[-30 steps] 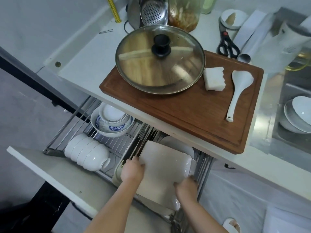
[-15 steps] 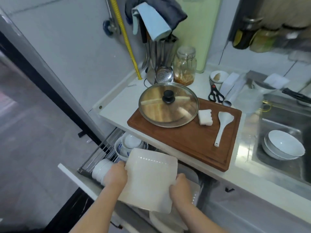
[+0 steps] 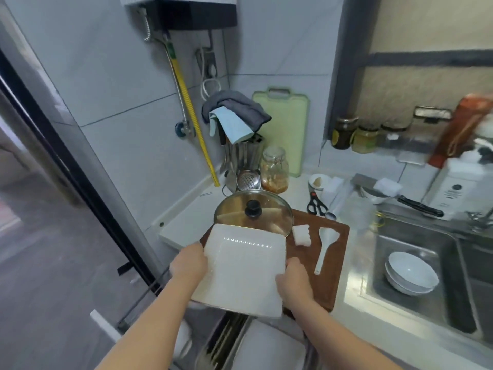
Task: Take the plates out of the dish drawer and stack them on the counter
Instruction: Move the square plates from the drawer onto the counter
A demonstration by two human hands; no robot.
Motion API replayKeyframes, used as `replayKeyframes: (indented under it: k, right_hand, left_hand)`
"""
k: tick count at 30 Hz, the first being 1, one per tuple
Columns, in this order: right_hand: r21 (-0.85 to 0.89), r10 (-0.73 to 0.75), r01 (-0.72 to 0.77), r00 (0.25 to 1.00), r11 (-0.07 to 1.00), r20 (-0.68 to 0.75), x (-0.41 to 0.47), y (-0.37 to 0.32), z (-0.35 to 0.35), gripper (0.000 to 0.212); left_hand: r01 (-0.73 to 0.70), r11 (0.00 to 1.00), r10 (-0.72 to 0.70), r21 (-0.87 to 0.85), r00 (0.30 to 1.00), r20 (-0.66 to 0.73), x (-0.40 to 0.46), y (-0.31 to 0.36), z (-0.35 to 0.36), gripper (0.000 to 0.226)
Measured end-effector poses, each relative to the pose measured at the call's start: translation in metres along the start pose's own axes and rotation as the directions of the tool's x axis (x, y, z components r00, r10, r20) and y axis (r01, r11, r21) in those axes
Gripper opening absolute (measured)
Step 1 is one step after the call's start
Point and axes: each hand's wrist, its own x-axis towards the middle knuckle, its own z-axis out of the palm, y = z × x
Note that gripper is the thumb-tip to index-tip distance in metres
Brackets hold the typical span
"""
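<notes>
A white square plate (image 3: 244, 268) hangs in the air in front of the counter edge, tilted toward me, over the near left part of the wooden board. My left hand (image 3: 189, 263) grips its left edge and my right hand (image 3: 293, 283) grips its right lower edge. Below my arms the dish drawer (image 3: 224, 340) stands pulled out, with another white plate (image 3: 269, 345) lying in its rack. The white counter (image 3: 184, 220) shows bare to the left of the board.
A brown cutting board (image 3: 328, 268) carries a glass pot lid (image 3: 253, 209), a white sponge (image 3: 302, 235) and a white rice spoon (image 3: 324, 247). Scissors (image 3: 316, 204), a jar (image 3: 274, 169) and utensils stand behind. The sink (image 3: 453, 263) at right holds stacked white bowls (image 3: 410, 273).
Both hands have lifted the square plate up out of the drawer rack to counter height. The view has tilted upward, so the drawer has dropped to the bottom edge.
</notes>
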Motion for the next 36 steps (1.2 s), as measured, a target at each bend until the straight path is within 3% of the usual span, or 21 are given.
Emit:
replayKeyframes:
  k: [6,11,17,21,27,30,34,36]
  right_hand:
    - [0.058,0.03,-0.021,0.988,0.998,-0.154,0.024,0.036,-0.086,0.018]
    - [0.078,0.065,-0.046,0.96,0.996,-0.272,0.029,0.092,-0.16,0.012]
    - [0.103,0.195,-0.167,0.895,0.98,-0.402,0.017,0.172,-0.251,0.019]
    - [0.126,0.284,-0.256,0.831,0.959,-0.477,-0.001,0.231,-0.313,0.026]
    - [0.201,0.394,-0.344,0.71,0.917,-0.584,-0.046,0.322,-0.39,0.014]
    - [0.282,0.47,-0.379,0.645,0.881,-0.602,-0.073,0.365,-0.418,0.014]
    - [0.307,0.546,-0.471,0.546,0.827,-0.635,-0.109,0.42,-0.453,0.017]
    - [0.354,0.592,-0.492,0.507,0.795,-0.626,-0.125,0.447,-0.466,0.017]
  left_hand:
    - [-0.174,0.976,0.172,-0.132,0.985,-0.025,-0.005,0.097,0.0,0.007]
    - [-0.296,0.933,0.293,-0.207,0.955,-0.046,-0.025,0.187,0.017,0.011]
    - [-0.4,0.878,0.423,-0.263,0.906,0.035,-0.073,0.298,0.048,0.004]
    - [-0.492,0.821,0.536,-0.288,0.839,0.095,-0.117,0.371,0.074,0.01]
    - [-0.606,0.734,0.67,-0.306,0.719,0.185,-0.193,0.473,0.117,0.014]
    - [-0.661,0.681,0.731,-0.315,0.639,0.237,-0.233,0.518,0.14,0.008]
    - [-0.697,0.621,0.784,-0.36,0.546,0.294,-0.286,0.57,0.172,0.027]
    - [-0.698,0.612,0.789,-0.371,0.511,0.34,-0.311,0.592,0.188,0.021]
